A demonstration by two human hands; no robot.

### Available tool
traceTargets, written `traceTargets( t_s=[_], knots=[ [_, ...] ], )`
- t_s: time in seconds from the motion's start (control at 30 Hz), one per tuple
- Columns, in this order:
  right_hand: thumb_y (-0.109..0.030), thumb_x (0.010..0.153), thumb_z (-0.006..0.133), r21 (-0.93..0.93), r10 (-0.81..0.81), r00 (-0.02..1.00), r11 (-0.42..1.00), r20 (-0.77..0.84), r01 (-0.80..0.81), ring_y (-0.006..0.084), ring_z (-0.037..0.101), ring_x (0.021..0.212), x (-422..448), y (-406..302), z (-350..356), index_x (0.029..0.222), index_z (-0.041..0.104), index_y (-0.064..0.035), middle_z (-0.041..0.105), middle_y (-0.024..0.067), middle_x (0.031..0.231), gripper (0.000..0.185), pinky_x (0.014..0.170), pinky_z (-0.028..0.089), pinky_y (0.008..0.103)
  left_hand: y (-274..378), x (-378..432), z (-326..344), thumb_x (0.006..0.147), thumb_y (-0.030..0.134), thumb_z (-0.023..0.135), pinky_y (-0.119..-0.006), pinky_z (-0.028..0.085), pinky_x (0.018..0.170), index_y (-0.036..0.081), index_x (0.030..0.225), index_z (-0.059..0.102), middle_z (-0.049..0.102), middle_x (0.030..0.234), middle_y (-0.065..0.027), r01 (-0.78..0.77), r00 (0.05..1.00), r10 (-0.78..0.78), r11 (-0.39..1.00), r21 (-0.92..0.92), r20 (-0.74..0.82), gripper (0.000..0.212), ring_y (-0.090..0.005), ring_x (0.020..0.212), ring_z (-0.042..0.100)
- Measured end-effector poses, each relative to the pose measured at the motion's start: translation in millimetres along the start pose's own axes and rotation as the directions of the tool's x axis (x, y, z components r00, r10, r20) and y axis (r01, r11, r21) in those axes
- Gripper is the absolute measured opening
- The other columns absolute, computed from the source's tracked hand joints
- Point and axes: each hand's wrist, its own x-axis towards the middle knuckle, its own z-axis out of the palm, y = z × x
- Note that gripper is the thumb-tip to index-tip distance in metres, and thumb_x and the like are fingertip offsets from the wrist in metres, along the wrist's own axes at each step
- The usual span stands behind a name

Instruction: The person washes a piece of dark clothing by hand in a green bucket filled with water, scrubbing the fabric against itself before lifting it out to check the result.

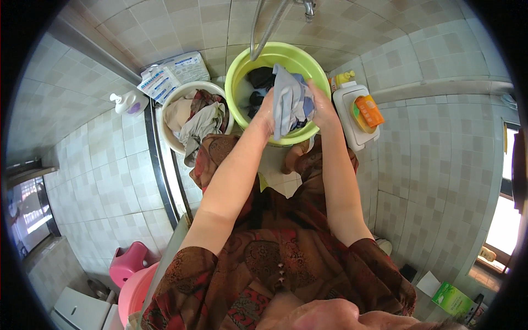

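A bunched light blue-grey garment is gripped between my two hands above a lime-green plastic basin. My left hand holds its left side, and my right hand has hold of the right side. Part of the cloth hangs down past the basin's near rim. Below it, dark wet clothes lie in cloudy water inside the basin. Just left of the basin stands a white tub heaped with clothes, among them a grey garment draped over its near edge.
A shower hose hangs over the basin's far rim, near a metal tap. Right of the basin is a white lidded container with an orange packet on top. A white pump bottle and packages sit left.
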Motion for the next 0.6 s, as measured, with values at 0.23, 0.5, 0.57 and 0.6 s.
traceTargets(
  t_s=[0.23,0.5,0.57,0.6],
  knots=[
    [-0.023,0.083,0.065,-0.263,-0.214,0.977,0.943,-0.015,0.203,0.0101,0.059,0.066,2.9,-34.2,-23.8,0.097,0.060,-0.0020,0.062,0.0017,0.076,0.026,0.063,0.050,0.0260,-6.2,17.1,-12.9,0.093,0.024,0.046,-0.026,0.050,0.066,0.004,0.105,0.058,0.062,0.094,-0.0057,0.048,0.999,-0.046,0.995,-0.084,0.017,0.027,-0.0151,0.077,0.060],
    [-0.018,0.080,0.065,-0.598,-0.410,0.911,0.742,-0.046,0.303,0.0090,0.057,0.064,-9.5,-80.6,14.7,0.087,0.065,-0.0021,0.063,0.0032,0.076,0.017,0.056,0.045,0.0225,-4.6,29.2,-15.4,0.092,0.056,0.033,-0.042,0.045,0.086,0.012,0.136,0.032,0.045,0.129,-0.0120,-0.019,0.999,0.018,1.000,0.013,0.044,0.062,-0.0262,0.110,0.051],
    [-0.023,0.080,0.063,-0.801,-0.589,0.769,0.319,0.251,0.506,0.0176,0.062,0.068,-12.5,-52.7,39.2,0.089,0.065,-0.0033,0.066,0.0089,0.077,0.022,0.062,0.047,0.0303,-1.8,19.4,-1.6,0.089,0.061,0.033,-0.042,0.044,0.088,0.014,0.134,0.036,0.047,0.128,-0.0112,-0.016,0.996,0.021,0.998,-0.067,0.083,0.065,-0.0244,0.113,0.049],
    [-0.024,0.079,0.063,-0.826,-0.460,0.844,0.337,0.275,0.452,0.0282,0.063,0.073,-22.8,-35.7,69.6,0.088,0.065,-0.0020,0.065,0.0149,0.082,0.024,0.066,0.048,0.0361,-3.2,25.1,-14.3,0.086,0.067,0.032,-0.044,0.042,0.090,0.017,0.130,0.043,0.049,0.125,-0.0091,0.017,0.990,0.002,0.991,-0.135,0.143,0.067,-0.0226,0.116,0.047]
  ],
)
